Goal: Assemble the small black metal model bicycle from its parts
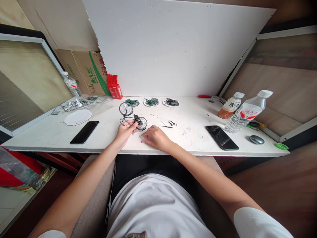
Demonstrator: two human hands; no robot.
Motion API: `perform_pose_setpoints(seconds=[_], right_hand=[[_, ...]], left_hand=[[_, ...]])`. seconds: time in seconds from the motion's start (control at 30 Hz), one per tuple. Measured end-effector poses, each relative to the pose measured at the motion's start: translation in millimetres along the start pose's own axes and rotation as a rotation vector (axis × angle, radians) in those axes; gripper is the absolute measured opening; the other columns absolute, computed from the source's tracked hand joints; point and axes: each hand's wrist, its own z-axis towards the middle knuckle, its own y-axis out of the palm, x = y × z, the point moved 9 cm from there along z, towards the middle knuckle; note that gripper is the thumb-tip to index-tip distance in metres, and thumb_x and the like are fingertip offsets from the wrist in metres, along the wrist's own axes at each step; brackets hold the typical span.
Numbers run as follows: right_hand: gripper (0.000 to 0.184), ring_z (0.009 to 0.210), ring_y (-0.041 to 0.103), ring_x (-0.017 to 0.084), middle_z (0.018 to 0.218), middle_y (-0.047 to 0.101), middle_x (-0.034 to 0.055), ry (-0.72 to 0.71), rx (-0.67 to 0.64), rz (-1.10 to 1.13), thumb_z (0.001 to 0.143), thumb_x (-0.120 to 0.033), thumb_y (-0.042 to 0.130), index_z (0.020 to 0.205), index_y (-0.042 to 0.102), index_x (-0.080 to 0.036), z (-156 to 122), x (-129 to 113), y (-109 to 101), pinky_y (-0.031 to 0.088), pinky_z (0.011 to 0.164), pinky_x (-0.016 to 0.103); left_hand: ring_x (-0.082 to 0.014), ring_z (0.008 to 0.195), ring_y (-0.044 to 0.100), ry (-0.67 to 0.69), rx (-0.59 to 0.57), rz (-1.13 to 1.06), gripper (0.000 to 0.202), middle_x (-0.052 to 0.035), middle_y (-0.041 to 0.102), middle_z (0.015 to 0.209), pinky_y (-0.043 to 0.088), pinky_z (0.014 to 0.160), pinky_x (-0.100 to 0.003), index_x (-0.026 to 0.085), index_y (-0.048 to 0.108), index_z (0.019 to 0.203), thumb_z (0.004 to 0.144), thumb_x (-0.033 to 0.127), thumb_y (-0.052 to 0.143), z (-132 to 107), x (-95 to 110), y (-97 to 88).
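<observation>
Fine-part handling, apparently: left hand [125, 133] pinches the bike [137, 119] over the table [188, 147] — right hand [158, 138], apart, fingers bent by a rod [141, 137] (grip unclear). Next move calls for steadiness.

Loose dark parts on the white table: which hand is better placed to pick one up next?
Probably the right hand: it is nearer the loose dark parts, though perhaps pinching something thin, while the left hand holds the model bicycle.
</observation>
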Motion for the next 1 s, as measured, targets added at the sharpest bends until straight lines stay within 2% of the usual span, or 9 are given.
perform_pose_setpoints(seconds=[0.07, 0.13, 0.3, 0.37, 0.57, 0.8, 1.0], right_hand=[[0.016, 0.092, 0.058, 0.025, 0.087, 0.073, 0.0086, 0.020, -0.023, -0.084, 0.097, -0.034, 0.080, 0.100, 0.082, -0.019, 0.2, 1.5, 4.7, 0.049, 0.084, 0.037], [0.020, 0.091, 0.058, 0.025, 0.084, 0.071, 0.0091, 0.037, -0.047, -0.187, 0.101, -0.035, 0.074, 0.094, 0.082, -0.018, 0.2, -0.2, 9.3, 0.046, 0.081, 0.036], [0.029, 0.098, 0.060, 0.026, 0.093, 0.072, 0.0131, 0.035, -0.096, -0.387, 0.109, -0.028, 0.059, 0.091, 0.077, -0.014, 1.0, -9.6, 16.5, 0.044, 0.081, 0.037], [0.024, 0.097, 0.061, 0.025, 0.094, 0.073, 0.0126, 0.060, -0.085, -0.329, 0.108, -0.026, 0.061, 0.093, 0.074, -0.014, 1.1, -5.7, 14.7, 0.045, 0.082, 0.036], [0.013, 0.094, 0.067, 0.019, 0.102, 0.076, 0.0094, 0.118, 0.027, 0.061, 0.108, -0.024, 0.061, 0.105, 0.070, -0.016, -1.4, 18.3, 4.3, 0.050, 0.088, 0.032], [0.015, 0.088, 0.066, 0.019, 0.094, 0.074, 0.0071, 0.175, 0.074, 0.025, 0.106, -0.030, 0.066, 0.099, 0.069, -0.017, -3.1, 27.0, 5.4, 0.049, 0.082, 0.031], [0.020, 0.087, 0.065, 0.020, 0.092, 0.073, 0.0073, 0.157, 0.075, -0.032, 0.107, -0.033, 0.064, 0.097, 0.069, -0.017, -2.0, 26.7, 7.1, 0.049, 0.081, 0.032]], left_hand=[[-0.0235, 0.092, 0.078, -0.004, 0.007, 0.002, 0.058, -0.0130, 0.080, 0.108, 0.063, 0.080, -0.035, 0.012, 0.074, 0.111, 0.067, 0.038, 0.100, -0.3, -0.1, -0.1], [-0.0239, 0.093, 0.078, -0.007, 0.006, 0.003, 0.056, -0.0133, 0.080, 0.109, 0.063, 0.079, -0.035, 0.012, 0.074, 0.111, 0.067, 0.037, 0.100, -0.8, -0.1, 0.7], [-0.0238, 0.094, 0.078, -0.005, -0.007, 0.006, 0.053, -0.0135, 0.080, 0.110, 0.064, 0.082, -0.036, 0.012, 0.075, 0.112, 0.070, 0.035, 0.098, -0.9, -0.8, 1.6], [-0.0226, 0.093, 0.077, -0.005, -0.022, 0.004, 0.054, -0.0129, 0.080, 0.110, 0.064, 0.083, -0.036, 0.012, 0.074, 0.113, 0.071, 0.035, 0.098, 0.1, -1.6, 1.1], [-0.0216, 0.093, 0.077, -0.013, -0.053, -0.014, 0.063, -0.0118, 0.080, 0.112, 0.062, 0.086, -0.036, 0.014, 0.071, 0.118, 0.067, 0.036, 0.100, 2.6, -3.7, -1.5], [-0.0238, 0.095, 0.076, 0.046, -0.125, 0.090, 0.067, -0.0166, 0.078, 0.122, 0.061, 0.082, -0.036, 0.014, 0.070, 0.123, 0.070, 0.045, 0.097, -4.6, 1.7, 9.4], [-0.0260, 0.098, 0.076, 0.104, -0.197, 0.131, 0.063, -0.0146, 0.079, 0.114, 0.061, 0.087, -0.039, 0.015, 0.071, 0.117, 0.070, 0.048, 0.097, -8.4, 5.3, 21.5]])
